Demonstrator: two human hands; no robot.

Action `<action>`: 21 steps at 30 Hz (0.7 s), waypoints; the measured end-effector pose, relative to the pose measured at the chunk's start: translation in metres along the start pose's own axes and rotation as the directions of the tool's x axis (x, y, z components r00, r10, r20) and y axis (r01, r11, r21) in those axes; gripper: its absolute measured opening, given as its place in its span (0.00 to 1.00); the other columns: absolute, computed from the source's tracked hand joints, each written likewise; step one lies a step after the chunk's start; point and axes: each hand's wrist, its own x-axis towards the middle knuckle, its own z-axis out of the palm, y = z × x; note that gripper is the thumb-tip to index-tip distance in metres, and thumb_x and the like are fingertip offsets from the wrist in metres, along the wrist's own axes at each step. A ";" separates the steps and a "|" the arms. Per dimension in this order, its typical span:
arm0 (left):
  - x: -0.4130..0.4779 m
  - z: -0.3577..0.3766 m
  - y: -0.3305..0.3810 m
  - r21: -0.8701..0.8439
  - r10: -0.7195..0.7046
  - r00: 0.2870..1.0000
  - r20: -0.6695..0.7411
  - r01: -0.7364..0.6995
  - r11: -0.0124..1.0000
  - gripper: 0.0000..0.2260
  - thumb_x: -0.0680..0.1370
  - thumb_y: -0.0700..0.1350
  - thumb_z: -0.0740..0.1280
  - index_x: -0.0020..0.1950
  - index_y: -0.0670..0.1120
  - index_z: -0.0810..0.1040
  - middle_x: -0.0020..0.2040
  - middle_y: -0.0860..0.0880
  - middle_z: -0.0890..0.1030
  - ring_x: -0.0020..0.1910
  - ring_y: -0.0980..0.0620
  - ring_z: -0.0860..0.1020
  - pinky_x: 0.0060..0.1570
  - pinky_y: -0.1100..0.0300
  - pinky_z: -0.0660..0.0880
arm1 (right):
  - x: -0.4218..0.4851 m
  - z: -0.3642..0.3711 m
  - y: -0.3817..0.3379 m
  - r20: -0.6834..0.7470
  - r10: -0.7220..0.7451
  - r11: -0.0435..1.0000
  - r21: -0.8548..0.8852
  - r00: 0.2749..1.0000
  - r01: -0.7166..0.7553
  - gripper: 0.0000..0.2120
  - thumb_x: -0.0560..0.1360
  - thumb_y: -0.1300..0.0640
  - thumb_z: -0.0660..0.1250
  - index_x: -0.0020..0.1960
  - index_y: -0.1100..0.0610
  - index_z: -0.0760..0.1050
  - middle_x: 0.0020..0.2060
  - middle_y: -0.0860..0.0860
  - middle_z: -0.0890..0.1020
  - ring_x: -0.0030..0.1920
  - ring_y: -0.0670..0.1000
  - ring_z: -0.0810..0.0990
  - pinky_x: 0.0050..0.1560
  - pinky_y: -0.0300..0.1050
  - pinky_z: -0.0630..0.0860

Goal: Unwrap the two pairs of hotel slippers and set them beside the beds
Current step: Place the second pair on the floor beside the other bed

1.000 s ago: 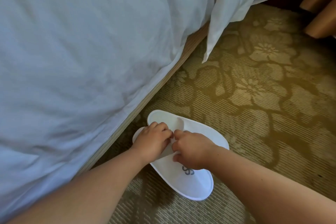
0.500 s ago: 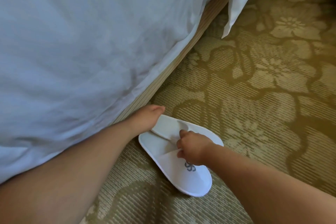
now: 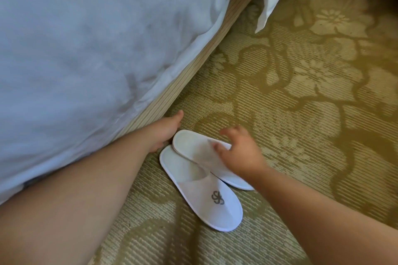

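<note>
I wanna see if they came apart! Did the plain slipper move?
Yes. The plain slipper slid off the logo slipper, to the side away from the bed base; they still overlap.

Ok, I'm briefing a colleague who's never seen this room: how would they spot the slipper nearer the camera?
Beside the white-sheeted bed, two white slippers overlap on the floral carpet. Take the nearer slipper, lying partly under the other slipper. Only it shows a grey logo on its toe; the right hand covers its neighbour's.
</note>
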 end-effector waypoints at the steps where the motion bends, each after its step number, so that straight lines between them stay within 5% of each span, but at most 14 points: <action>1: 0.000 0.001 0.004 -0.001 -0.013 1.000 0.007 0.013 1.000 0.35 0.80 0.67 0.50 0.77 0.45 0.63 0.76 0.45 0.65 0.74 0.46 0.64 0.61 0.53 0.63 | 0.004 -0.009 0.005 -0.069 0.209 0.962 0.193 0.975 -0.193 0.26 0.76 0.43 0.68 0.70 0.52 0.72 0.68 0.54 0.74 0.62 0.58 0.77 0.62 0.54 0.75; 4: 0.005 0.004 0.016 0.002 -0.055 0.998 0.034 0.055 0.998 0.38 0.78 0.70 0.49 0.78 0.45 0.61 0.77 0.43 0.63 0.76 0.44 0.61 0.72 0.45 0.56 | 0.006 -0.033 0.025 0.083 0.717 0.500 0.630 0.692 -0.594 0.28 0.77 0.45 0.66 0.73 0.57 0.68 0.69 0.57 0.75 0.65 0.62 0.74 0.63 0.55 0.72; 8: 0.010 0.007 0.029 0.024 -0.131 0.990 0.054 0.130 0.991 0.41 0.76 0.72 0.47 0.80 0.45 0.56 0.78 0.41 0.59 0.76 0.42 0.60 0.73 0.44 0.54 | -0.004 -0.045 0.041 0.378 0.768 0.186 0.641 0.517 -0.745 0.31 0.81 0.43 0.59 0.79 0.56 0.58 0.79 0.57 0.60 0.76 0.61 0.61 0.70 0.61 0.61; 13: 0.020 0.007 0.031 0.110 -0.221 0.974 0.051 0.215 0.970 0.47 0.72 0.76 0.45 0.80 0.45 0.53 0.78 0.37 0.57 0.77 0.39 0.55 0.74 0.40 0.50 | -0.011 -0.034 0.052 0.512 0.763 0.037 0.575 0.395 -0.817 0.41 0.77 0.35 0.59 0.80 0.57 0.53 0.79 0.58 0.56 0.77 0.64 0.59 0.75 0.67 0.53; 21: 0.027 0.008 0.035 0.038 -0.158 0.985 0.066 0.156 0.987 0.45 0.73 0.76 0.47 0.81 0.48 0.51 0.78 0.40 0.59 0.77 0.40 0.56 0.74 0.39 0.51 | -0.014 -0.016 0.055 0.488 0.761 0.032 0.631 0.428 -0.775 0.33 0.79 0.38 0.58 0.77 0.56 0.60 0.76 0.60 0.65 0.73 0.62 0.67 0.73 0.60 0.59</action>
